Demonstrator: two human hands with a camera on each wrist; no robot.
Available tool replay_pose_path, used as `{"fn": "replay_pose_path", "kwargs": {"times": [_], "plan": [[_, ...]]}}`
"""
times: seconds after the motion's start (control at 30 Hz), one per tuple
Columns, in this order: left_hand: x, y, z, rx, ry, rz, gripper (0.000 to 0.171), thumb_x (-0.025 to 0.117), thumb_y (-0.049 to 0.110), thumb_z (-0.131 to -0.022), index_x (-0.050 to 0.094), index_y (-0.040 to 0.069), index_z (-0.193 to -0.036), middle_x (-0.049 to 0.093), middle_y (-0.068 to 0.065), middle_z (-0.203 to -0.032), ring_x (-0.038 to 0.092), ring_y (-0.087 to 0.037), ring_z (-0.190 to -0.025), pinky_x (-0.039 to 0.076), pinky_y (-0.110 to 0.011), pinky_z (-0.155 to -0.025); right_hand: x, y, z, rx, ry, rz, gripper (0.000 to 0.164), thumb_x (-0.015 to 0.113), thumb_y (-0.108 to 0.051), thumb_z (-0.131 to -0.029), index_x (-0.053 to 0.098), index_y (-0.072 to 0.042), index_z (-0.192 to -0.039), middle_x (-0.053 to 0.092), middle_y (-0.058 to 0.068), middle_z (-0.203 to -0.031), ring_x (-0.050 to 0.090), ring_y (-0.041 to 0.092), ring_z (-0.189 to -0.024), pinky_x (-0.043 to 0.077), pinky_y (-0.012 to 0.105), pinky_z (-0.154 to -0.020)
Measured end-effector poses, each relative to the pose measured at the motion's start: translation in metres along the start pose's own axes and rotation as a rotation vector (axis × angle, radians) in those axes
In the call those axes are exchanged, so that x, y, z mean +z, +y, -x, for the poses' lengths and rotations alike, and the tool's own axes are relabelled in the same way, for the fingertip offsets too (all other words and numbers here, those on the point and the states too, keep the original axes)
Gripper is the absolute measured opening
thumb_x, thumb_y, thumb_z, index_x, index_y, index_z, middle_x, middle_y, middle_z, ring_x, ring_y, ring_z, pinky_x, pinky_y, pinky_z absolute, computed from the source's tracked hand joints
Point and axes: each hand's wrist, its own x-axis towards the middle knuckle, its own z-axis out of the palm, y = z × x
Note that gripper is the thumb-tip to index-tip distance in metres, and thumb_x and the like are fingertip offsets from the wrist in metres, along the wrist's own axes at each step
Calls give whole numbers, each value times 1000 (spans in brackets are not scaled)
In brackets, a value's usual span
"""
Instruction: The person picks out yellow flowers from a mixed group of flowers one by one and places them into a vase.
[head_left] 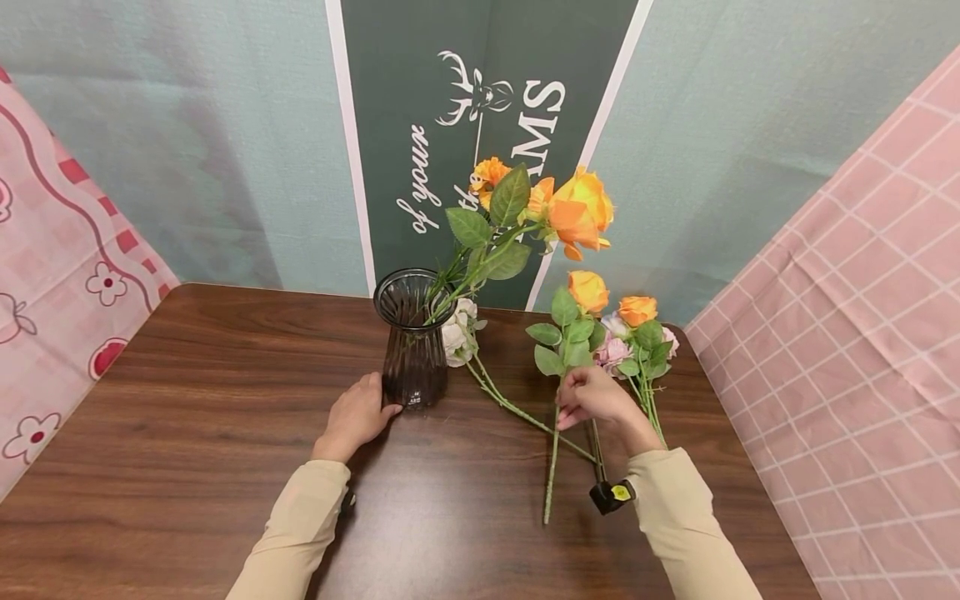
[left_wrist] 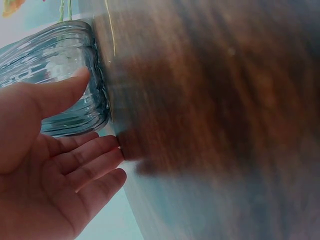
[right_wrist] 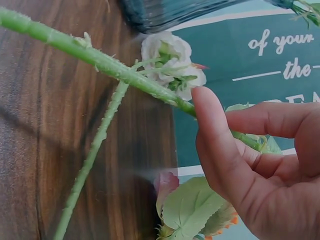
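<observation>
My right hand (head_left: 596, 398) pinches the green stem of an orange rose (head_left: 588, 292) between thumb and fingers. The bloom and leaves point away from me and the bare stem (right_wrist: 100, 60) extends below the hand. My left hand (head_left: 358, 415) rests beside the foot of a dark ribbed glass vase (head_left: 415, 367). Its thumb (left_wrist: 65, 95) lies against the glass, and the other fingers are loosely extended along the vase's side. Orange flowers (head_left: 577, 212) with long leafy stems stand in the vase, leaning right.
Behind the vase's right side lies a white flower (head_left: 456, 337), its stem slanting toward me. At the right are another orange flower (head_left: 637, 311) and pink flowers (head_left: 613, 350). Printed cloth (head_left: 487, 50) hangs behind the brown table (head_left: 187, 417); pink cloth (head_left: 862, 333) borders the right.
</observation>
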Motion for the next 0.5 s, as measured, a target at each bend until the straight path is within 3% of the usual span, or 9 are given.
{"fn": "replay_pose_path", "kwargs": {"times": [0.5], "plan": [[0,1,0,-3,4,6,53,67,26,-83,46,-11,-116,55,-25,-107,55,-41,-97,43,-50,-80,-5,-1,0,-24,-3,-112,7,40,11,-85,46,15,-83,53,19,-78,64,21,-60,54,34,-64]]}}
